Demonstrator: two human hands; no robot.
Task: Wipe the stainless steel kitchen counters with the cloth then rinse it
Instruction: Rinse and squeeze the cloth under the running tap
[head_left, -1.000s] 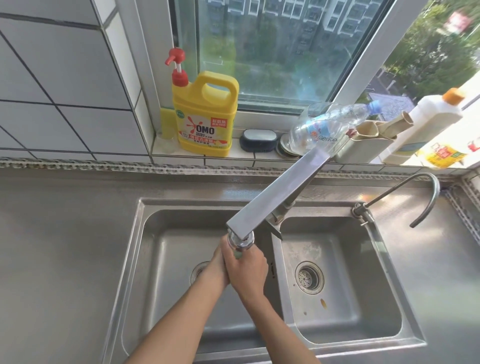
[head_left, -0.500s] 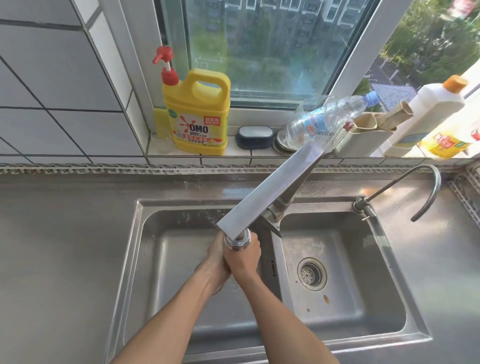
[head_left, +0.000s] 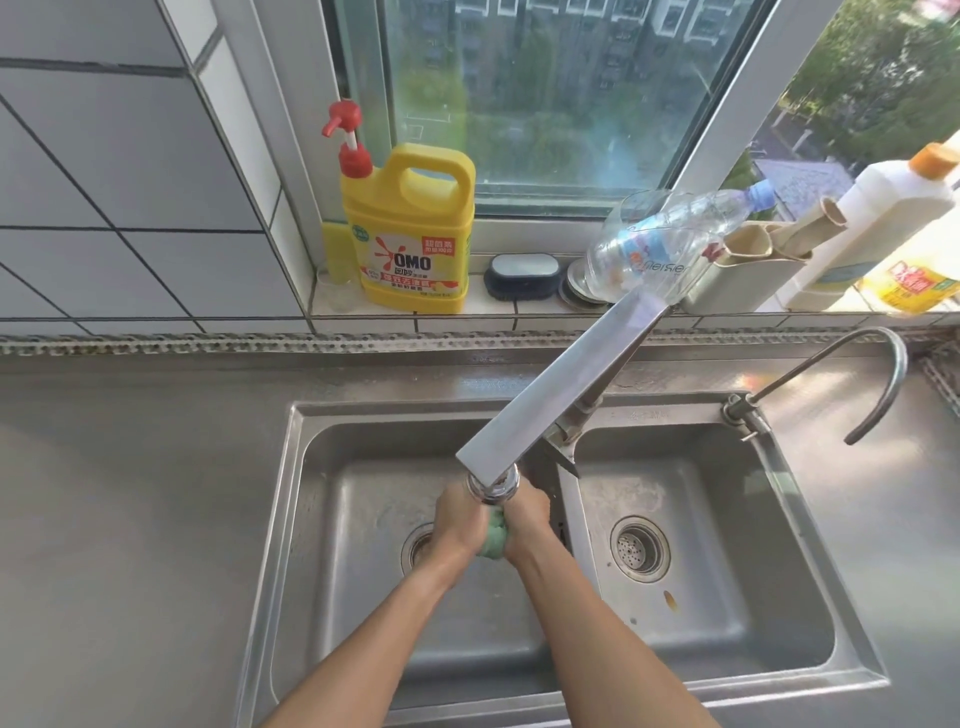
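A green cloth (head_left: 494, 538) is bunched up between both my hands, right under the spout of the flat steel faucet (head_left: 556, 395) and over the left basin of the double sink (head_left: 311, 519). My left hand (head_left: 457, 519) grips the cloth from the left. My right hand (head_left: 530, 522) grips it from the right. Only a small wad of cloth shows between the palms; the rest is hidden by my fingers and the spout head. The stainless steel counter (head_left: 130, 493) stretches to the left of the sink.
A yellow detergent jug (head_left: 410, 234) with a red pump, a dark soap dish (head_left: 522, 275), a tipped clear plastic bottle (head_left: 670, 244) and other bottles (head_left: 878, 228) stand on the windowsill. A thin curved tap (head_left: 872, 374) rises at the right basin's back corner.
My hands have stayed under the spout, kneading the cloth. They have parted a little, and the green cloth now shows between them. The view shifted slightly.
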